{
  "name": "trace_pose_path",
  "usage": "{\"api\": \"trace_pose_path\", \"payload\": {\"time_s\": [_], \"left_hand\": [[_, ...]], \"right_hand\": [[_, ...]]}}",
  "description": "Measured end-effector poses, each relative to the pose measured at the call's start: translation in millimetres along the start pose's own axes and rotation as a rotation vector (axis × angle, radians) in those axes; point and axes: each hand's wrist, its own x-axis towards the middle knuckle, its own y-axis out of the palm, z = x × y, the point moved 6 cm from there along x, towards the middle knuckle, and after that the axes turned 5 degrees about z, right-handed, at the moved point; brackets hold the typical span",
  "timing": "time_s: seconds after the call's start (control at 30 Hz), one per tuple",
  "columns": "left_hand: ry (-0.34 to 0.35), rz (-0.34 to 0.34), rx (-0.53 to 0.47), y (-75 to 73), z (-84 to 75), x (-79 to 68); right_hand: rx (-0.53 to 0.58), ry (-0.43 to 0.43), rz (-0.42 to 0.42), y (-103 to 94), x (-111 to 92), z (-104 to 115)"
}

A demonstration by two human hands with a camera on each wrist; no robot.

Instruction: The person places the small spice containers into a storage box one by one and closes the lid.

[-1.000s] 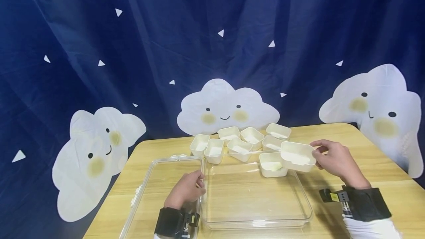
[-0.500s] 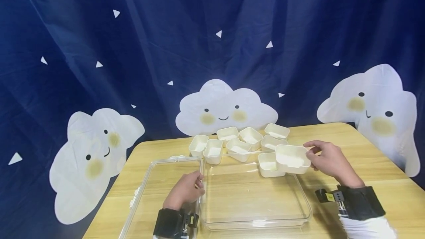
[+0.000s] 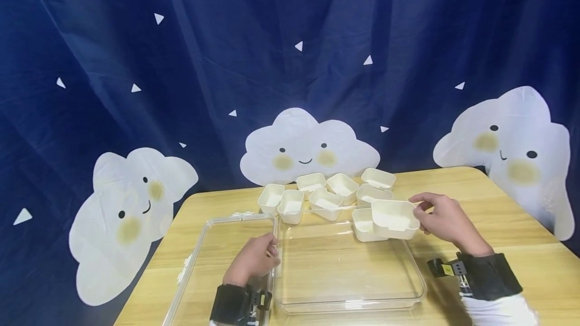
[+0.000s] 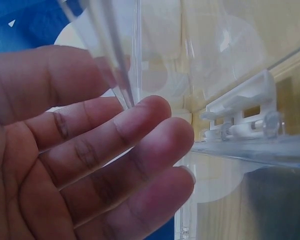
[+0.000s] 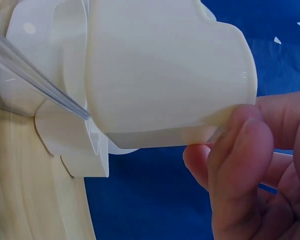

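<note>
My right hand pinches the right end of a small off-white plastic bin, thumb and fingertips at its wall. In the head view it is raised and tilted over the right back corner of a large clear plastic box. Just left of the held bin, and partly hidden by it, a similar bin sits in the box's back right corner. My left hand holds the left edge of the clear box. In the left wrist view, the clear edge passes between thumb and fingers.
A clear lid with white clips lies left of the box. Several more off-white bins stand in a loose cluster behind it on the wooden table. A dark blue curtain hangs behind the table.
My right hand has carried the held bin a little leftward and slightly lower, covering more of the bin in the box. My left hand has stayed at the box's edge.
</note>
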Motion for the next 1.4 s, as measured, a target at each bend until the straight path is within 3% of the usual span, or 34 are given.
{"api": "trace_pose_path", "payload": {"time_s": [1.0,1.4], "left_hand": [[0.0,-0.004,0.013,-0.2,-0.8,2.1],[-0.002,-0.004,0.01,0.1,-0.3,2.2]], "right_hand": [[0.102,-0.009,0.081,11.3,1,6],[0.086,-0.024,0.109,16.0,1,4]]}}
